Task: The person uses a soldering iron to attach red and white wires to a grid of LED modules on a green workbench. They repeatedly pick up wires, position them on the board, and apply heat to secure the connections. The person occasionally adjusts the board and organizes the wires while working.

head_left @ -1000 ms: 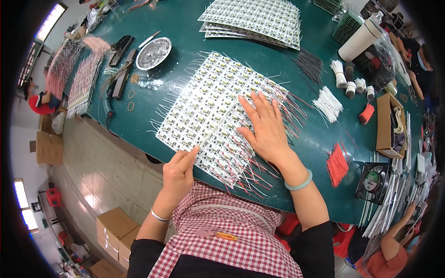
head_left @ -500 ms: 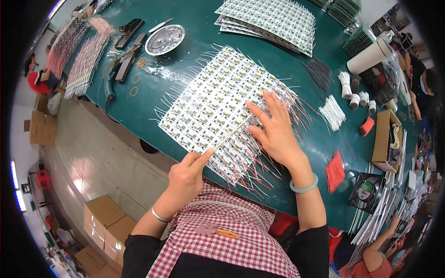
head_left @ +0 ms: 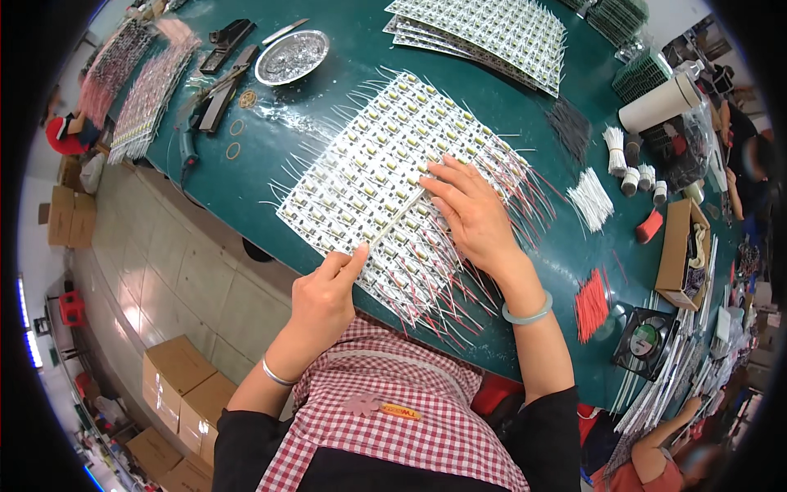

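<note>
A white circuit board panel (head_left: 348, 184) with rows of small yellow-green parts lies flat on the table. Thin white wires stick out along its far left side, and red and white wires hang over its right and near part. Across the panel runs a thin pale strip (head_left: 395, 222). Thumb and index finger of my left hand (head_left: 326, 287) are closed at the strip's near end. My right hand (head_left: 471, 215) rests on the panel at the far end of the strip, fingers stretched out; its palm hides part of the boards and wires.
Stacked board panels (head_left: 484, 37) lie at the back. A silver bowl (head_left: 292, 58) and a soldering iron (head_left: 188, 149) are at left. Rightward are bundles of black wires (head_left: 566, 127), white wires (head_left: 590, 199) and red wires (head_left: 591, 305), a cardboard box (head_left: 676, 254) and a small fan (head_left: 645, 342).
Both hands have shifted slightly left and away from me across the panel, together with the pale strip. The fingers of my right hand have drawn closer together.
</note>
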Demonstrator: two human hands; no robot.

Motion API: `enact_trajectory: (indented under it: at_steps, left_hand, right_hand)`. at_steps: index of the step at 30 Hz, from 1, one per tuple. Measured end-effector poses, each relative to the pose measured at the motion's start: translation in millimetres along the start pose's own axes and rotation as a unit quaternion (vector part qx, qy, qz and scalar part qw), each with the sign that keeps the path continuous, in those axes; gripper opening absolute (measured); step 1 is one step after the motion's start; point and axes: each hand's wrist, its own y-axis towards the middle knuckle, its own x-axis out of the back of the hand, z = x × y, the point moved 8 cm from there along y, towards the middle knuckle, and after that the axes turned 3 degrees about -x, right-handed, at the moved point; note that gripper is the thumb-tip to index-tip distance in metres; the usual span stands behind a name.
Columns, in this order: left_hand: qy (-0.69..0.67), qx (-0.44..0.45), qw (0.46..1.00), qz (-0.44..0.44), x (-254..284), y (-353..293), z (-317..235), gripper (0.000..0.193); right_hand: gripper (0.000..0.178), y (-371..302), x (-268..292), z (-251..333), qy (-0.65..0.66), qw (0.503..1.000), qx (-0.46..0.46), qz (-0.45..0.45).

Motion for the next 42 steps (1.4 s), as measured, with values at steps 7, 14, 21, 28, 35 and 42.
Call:
enact_trajectory:
  at_steps: [7,14,21,28,35,42]
  left_hand:
    - [0.125,-0.037,0.984,0.119,-7,4,-11,0.06]
    - [0.22,-0.095,0.946,0.216,-18,7,-28,0.063]
    - [0.231,-0.119,0.944,0.204,-24,4,-29,0.063]
    - [-0.022,0.005,0.996,0.084,6,1,4,0.059]
    - [-0.01,0.009,0.988,0.152,-8,1,4,0.061]
    - [0.076,0.022,0.962,0.26,-28,-11,0,0.079]
  right_hand:
    - [0.028,-1,2,5,-0.007,1.0,-0.003,-0.03]
    - [0.027,1,0,14,-0.021,0.998,0.034,-0.045]
    - [0.031,-1,1,15,-0.041,0.997,0.033,-0.051]
    - [0.034,-2,2,19,-0.013,0.996,0.051,-0.068]
    - [0.025,-3,6,12,0.0,0.996,0.037,-0.086]
    - [0.029,-22,-32,-20,0.089,0.986,0.008,-0.14]
